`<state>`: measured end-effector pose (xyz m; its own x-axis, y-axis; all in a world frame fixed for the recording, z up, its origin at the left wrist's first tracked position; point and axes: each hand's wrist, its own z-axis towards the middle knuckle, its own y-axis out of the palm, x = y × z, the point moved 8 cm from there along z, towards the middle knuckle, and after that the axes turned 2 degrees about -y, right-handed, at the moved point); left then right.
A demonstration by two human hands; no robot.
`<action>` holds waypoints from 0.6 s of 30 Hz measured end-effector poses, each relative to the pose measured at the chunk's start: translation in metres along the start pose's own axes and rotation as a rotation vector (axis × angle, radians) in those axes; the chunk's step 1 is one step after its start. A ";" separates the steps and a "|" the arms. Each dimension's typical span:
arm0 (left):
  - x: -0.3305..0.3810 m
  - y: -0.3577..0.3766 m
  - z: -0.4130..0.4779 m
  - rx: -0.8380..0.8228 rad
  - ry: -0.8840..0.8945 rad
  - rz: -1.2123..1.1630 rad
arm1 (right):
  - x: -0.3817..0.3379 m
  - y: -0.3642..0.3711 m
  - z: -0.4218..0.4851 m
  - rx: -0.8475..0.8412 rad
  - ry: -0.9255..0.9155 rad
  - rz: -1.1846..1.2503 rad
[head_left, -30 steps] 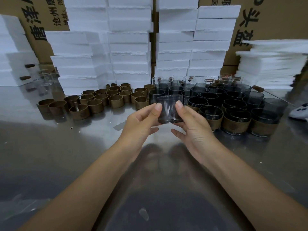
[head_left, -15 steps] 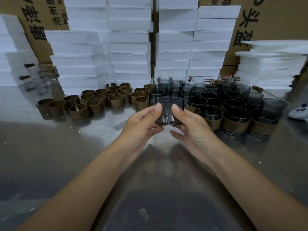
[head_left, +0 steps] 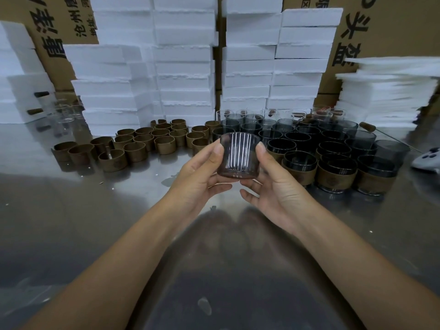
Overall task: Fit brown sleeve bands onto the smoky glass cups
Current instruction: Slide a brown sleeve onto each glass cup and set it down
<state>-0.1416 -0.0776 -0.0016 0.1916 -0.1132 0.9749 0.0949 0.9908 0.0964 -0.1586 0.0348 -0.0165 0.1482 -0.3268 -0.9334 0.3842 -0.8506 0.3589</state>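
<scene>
A bare smoky glass cup (head_left: 239,154) is held upright above the steel table, between both hands. My left hand (head_left: 198,176) grips its left side, thumb along the wall and fingers curled under the base. My right hand (head_left: 273,184) grips the right side the same way. Several loose brown sleeve bands (head_left: 140,144) stand in rows on the table to the left. A crowd of smoky cups (head_left: 309,139) stands to the right; the front ones (head_left: 337,173) wear brown bands.
The shiny steel table (head_left: 95,222) stretches toward me. White foam blocks (head_left: 185,67) are stacked behind the bands and cups, more foam sheets (head_left: 385,91) at right, cardboard boxes behind. A white controller (head_left: 427,158) lies at the far right edge.
The cup has been turned in my fingers and tipped slightly; vertical light streaks now show across its wall. Both hands stay in about the same place.
</scene>
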 end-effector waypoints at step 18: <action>-0.006 -0.017 -0.003 0.230 -0.036 0.105 | 0.000 0.005 -0.001 0.034 -0.101 -0.207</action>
<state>-0.1417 -0.0936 -0.0092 0.1535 -0.0099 0.9881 -0.1495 0.9882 0.0331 -0.1558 0.0315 -0.0148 -0.0234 -0.1818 -0.9831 0.3655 -0.9168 0.1608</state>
